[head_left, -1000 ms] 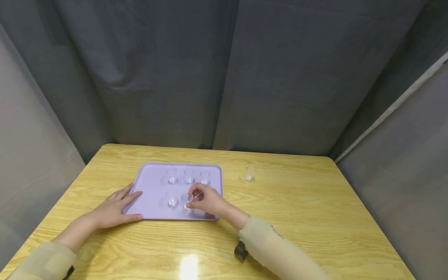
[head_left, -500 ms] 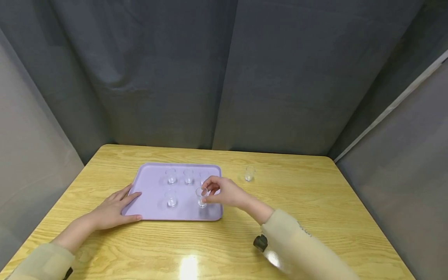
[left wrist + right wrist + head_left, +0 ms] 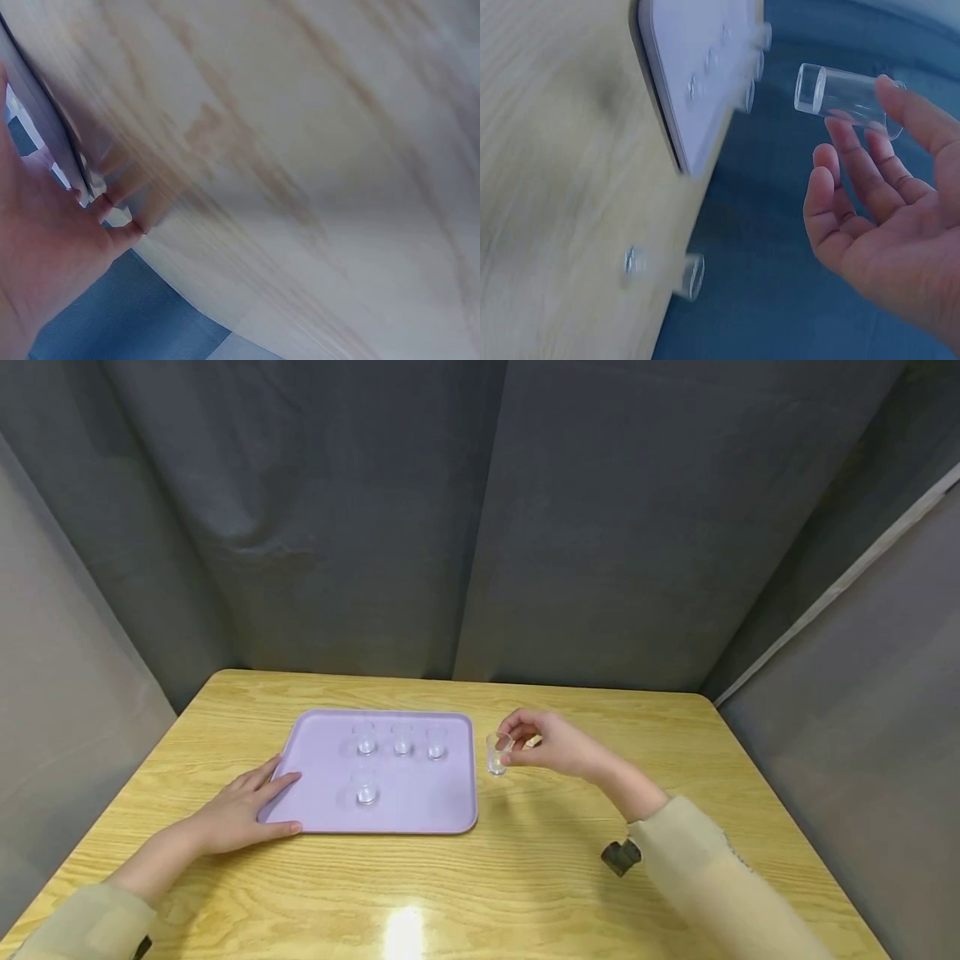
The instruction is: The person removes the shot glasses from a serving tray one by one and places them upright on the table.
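My right hand [image 3: 561, 747] pinches a small clear shot glass [image 3: 496, 758] between thumb and fingers. It is held above the table, just beyond the right edge of the lilac tray [image 3: 322, 812]. In the right wrist view the held glass [image 3: 855, 97] has its thick base pointing away from the palm. Three similar glasses stand in a back row on the tray, and one front glass [image 3: 366, 787] stands before the leftmost. My left hand [image 3: 240, 812] rests with spread fingers at the tray's left front corner.
Another shot glass [image 3: 693, 277] stands on the wooden table [image 3: 562, 225] to the right of the tray; in the head view my right hand hides it. Dark grey curtains [image 3: 360, 527] hang behind the table, lighter panels at the sides.
My right hand has lifted the shot glass from the tray's front row and carried it right, past the tray's edge. The left hand has stayed in place.
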A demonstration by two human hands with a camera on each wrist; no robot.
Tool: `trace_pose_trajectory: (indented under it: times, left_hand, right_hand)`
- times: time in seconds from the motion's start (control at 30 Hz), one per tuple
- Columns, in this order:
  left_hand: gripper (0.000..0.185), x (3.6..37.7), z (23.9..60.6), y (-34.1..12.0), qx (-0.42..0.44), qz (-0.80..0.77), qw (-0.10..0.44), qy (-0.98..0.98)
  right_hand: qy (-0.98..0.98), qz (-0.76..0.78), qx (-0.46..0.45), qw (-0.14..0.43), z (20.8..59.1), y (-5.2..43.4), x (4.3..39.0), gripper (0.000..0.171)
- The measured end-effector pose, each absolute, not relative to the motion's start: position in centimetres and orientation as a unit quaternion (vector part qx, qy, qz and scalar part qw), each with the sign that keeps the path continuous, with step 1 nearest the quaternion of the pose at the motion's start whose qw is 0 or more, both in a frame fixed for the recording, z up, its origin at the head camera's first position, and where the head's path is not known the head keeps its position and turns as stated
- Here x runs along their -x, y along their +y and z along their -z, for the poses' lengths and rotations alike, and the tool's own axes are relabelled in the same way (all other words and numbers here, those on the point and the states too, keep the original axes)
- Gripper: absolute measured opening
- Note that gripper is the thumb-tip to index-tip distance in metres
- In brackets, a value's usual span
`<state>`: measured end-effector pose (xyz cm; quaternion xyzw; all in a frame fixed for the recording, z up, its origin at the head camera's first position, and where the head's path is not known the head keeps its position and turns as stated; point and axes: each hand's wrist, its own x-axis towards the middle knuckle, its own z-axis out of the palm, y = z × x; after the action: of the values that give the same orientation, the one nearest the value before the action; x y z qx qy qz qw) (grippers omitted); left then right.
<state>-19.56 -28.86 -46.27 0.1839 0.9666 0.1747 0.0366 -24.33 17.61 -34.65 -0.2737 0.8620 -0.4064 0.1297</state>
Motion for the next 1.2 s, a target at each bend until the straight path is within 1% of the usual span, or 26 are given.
trace_pose_trajectory:
  times: [0.23,0.47,0.73,1.03,1.2]
  left_hand:
    - [0.083,19.7,46.0,-28.8,-0.187,-0.165,0.039,0.968]
    - [0.082,19.5,46.2,-29.0,-0.188,-0.163,0.038,0.968]
    - [0.083,19.6,46.5,-29.1,-0.186,-0.166,0.040,0.968]
    - [0.084,19.5,46.4,-29.0,-0.183,-0.165,0.040,0.968]
    - [0.084,19.5,46.4,-29.0,-0.183,-0.164,0.040,0.968]
  right_hand:
    - [0.881,0.407,0.227,0.086,33.8,21.1,25.0,0.034]
    - [0.895,0.416,0.153,0.056,34.6,24.2,26.3,0.038]
    - [0.900,0.424,0.095,0.027,36.9,27.0,27.9,0.041]
    - [0.905,0.416,0.079,-0.037,40.4,28.0,29.3,0.044]
    - [0.906,0.415,0.066,-0.045,42.4,28.3,30.0,0.042]
